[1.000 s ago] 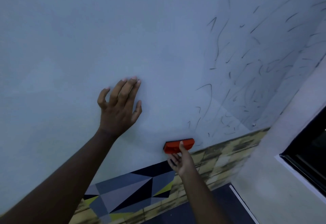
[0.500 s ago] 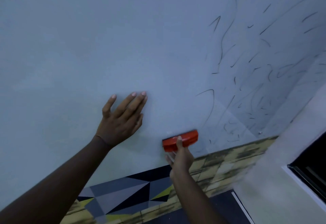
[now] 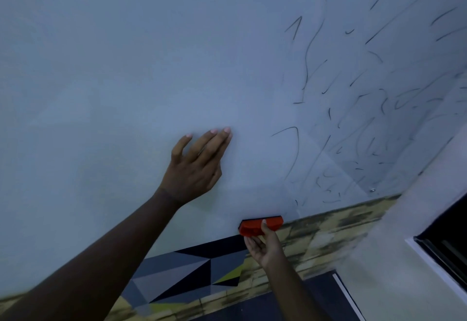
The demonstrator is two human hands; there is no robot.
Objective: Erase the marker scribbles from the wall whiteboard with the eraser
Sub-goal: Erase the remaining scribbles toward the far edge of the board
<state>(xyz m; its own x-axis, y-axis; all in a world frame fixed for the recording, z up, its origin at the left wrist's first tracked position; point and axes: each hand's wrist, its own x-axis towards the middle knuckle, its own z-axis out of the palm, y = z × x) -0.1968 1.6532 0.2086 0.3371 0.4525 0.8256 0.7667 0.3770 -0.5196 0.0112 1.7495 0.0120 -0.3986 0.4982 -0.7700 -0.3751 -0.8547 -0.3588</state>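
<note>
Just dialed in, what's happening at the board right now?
A person is wiping a wall whiteboard. The right hand grips an orange eraser at the board's bottom edge, while the left hand rests flat on the board. The left part looks clean; marker scribbles cover the right side.

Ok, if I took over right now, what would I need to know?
Left hand: open, fingers flat on the whiteboard.
Right hand: holds the red eraser against the board's bottom edge, thumb over the top.
Done: the left and middle of the board look wiped.
Left: black scribbles cover the right side, from just above the eraser up to the top of the view. Likely next move: sweep the eraser up and right through them.
</note>
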